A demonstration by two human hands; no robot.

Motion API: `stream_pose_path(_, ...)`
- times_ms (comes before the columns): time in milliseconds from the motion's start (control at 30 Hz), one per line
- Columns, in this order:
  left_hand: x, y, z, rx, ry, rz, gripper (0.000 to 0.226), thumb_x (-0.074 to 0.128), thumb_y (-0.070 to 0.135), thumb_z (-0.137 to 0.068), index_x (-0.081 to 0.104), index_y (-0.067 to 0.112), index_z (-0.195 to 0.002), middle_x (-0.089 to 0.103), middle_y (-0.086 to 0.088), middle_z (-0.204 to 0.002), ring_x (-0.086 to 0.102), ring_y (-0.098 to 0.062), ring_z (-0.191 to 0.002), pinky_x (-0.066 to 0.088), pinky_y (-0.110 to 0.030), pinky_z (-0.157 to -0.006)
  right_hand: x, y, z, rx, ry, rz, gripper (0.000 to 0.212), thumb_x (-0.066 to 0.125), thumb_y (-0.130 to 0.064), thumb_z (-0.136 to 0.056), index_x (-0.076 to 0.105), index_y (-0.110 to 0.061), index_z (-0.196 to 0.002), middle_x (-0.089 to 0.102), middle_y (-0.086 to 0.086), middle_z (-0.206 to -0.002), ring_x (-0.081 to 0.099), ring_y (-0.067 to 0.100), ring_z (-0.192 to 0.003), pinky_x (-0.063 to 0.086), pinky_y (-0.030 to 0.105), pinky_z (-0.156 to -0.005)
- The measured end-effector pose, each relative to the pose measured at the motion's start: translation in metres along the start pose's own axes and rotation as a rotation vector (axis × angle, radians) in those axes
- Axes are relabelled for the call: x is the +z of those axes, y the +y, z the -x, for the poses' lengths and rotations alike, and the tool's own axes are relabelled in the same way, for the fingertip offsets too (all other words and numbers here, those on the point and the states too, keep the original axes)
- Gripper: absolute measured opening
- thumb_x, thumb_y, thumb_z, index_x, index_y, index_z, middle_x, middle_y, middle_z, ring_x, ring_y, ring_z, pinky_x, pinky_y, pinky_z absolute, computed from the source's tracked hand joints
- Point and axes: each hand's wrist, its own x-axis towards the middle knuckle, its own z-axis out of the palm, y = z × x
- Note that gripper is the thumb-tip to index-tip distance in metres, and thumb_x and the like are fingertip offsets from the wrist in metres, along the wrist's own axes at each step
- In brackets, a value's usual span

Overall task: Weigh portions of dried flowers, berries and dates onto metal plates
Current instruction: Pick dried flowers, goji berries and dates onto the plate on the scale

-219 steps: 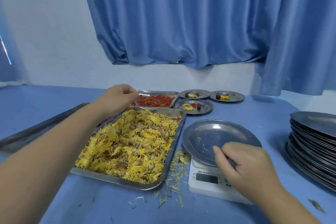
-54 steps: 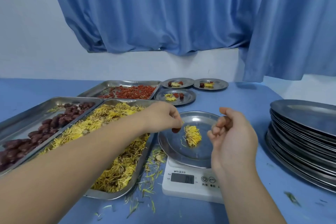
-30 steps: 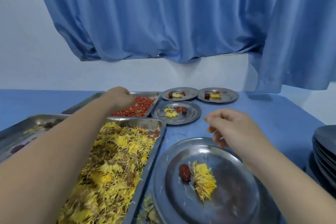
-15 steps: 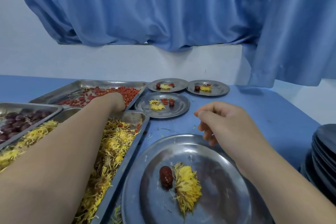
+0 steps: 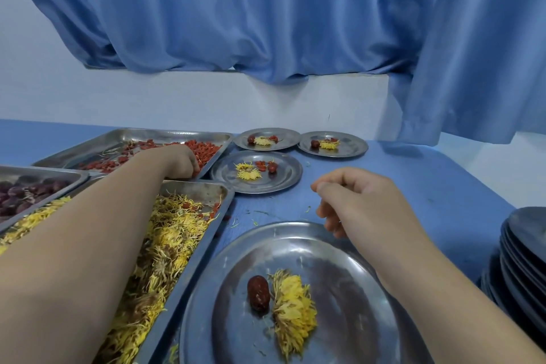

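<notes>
Berries (image 5: 206, 149) touched the left hand (image 5: 180, 161), fingers curled, hold unclear; right hand (image 5: 354, 201) hung loosely curled, empty, near the plate (image 5: 230, 289)

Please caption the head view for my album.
The left hand reaches into the berry tray; near plate holds a date and flower; right hand hovers.

Bare blue table strip (image 5: 274, 207) between near plate (image 5: 236, 289) and 3 filled plates (image 5: 283, 183); plate stack (image 5: 523, 245) at right.
</notes>
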Motion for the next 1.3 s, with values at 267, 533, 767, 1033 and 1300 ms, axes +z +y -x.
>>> stream_pose_path(267, -0.014, 0.000, 0.011, 0.012, 0.131, 0.051, 0.016, 0.069, 0.007, -0.086, 0.068, 0.018, -0.074, 0.066, -0.005, -0.090, 0.057, -0.017, -0.077, 0.042, -0.028, -0.061, -0.002, -0.004, 0.000, -0.021, 0.028, 0.004, 0.018, 0.057, -0.018, -0.085, 0.067, -0.023, -0.071, 0.064, -0.006, -0.054, 0.053, 0.004, -0.044, 0.044, 0.023, -0.048)
stream_pose_path(533, -0.024, 0.007, 0.022, 0.011, 0.227, 0.070, 0.026, 0.060, -0.008, -0.085, 0.069, 0.013, -0.075, 0.061, 0.002, -0.081, 0.055, -0.016, -0.074, 0.045, -0.031, -0.070, -0.003, -0.007, 0.000, -0.043, 0.032, -0.001, 0.017, 0.058, -0.019, -0.086, 0.067, -0.023, -0.072, 0.064, -0.006, -0.055, 0.054, 0.005, -0.046, 0.044, 0.025, -0.049)
stream_pose_path(767, -0.029, 0.002, 0.023, -0.029, 0.282, 0.166, 0.031, 0.058, -0.014, -0.083, 0.071, 0.013, -0.074, 0.067, -0.002, -0.086, 0.062, -0.020, -0.080, 0.055, -0.033, -0.071, -0.003, -0.006, 0.000, -0.049, 0.022, 0.021, 0.018, 0.057, -0.018, -0.086, 0.067, -0.021, -0.072, 0.063, -0.007, -0.054, 0.052, 0.004, -0.045, 0.043, 0.020, -0.046)
stream_pose_path(1033, -0.044, 0.018, 0.052, 0.145, 0.176, 0.580, 0.018, 0.069, -0.007, -0.083, 0.070, 0.009, -0.092, 0.071, -0.016, -0.093, 0.072, -0.022, -0.076, 0.060, -0.032, -0.075, -0.012, -0.018, 0.001, -0.043, 0.039, -0.038, 0.018, 0.057, -0.017, -0.086, 0.068, -0.021, -0.072, 0.062, -0.007, -0.053, 0.053, 0.006, -0.045, 0.045, 0.022, -0.049)
stream_pose_path(1300, -0.040, 0.083, 0.142, 0.385, -0.206, 0.866, 0.022, 0.060, -0.011, -0.088, 0.066, 0.004, -0.102, 0.071, -0.011, -0.085, 0.073, -0.018, -0.076, 0.057, -0.019, -0.067, -0.025, -0.038, 0.005, -0.078, 0.058, -0.135, 0.014, 0.056, -0.014, -0.085, 0.067, -0.015, -0.075, 0.060, -0.007, -0.050, 0.051, 0.008, -0.044, 0.044, 0.021, -0.045)
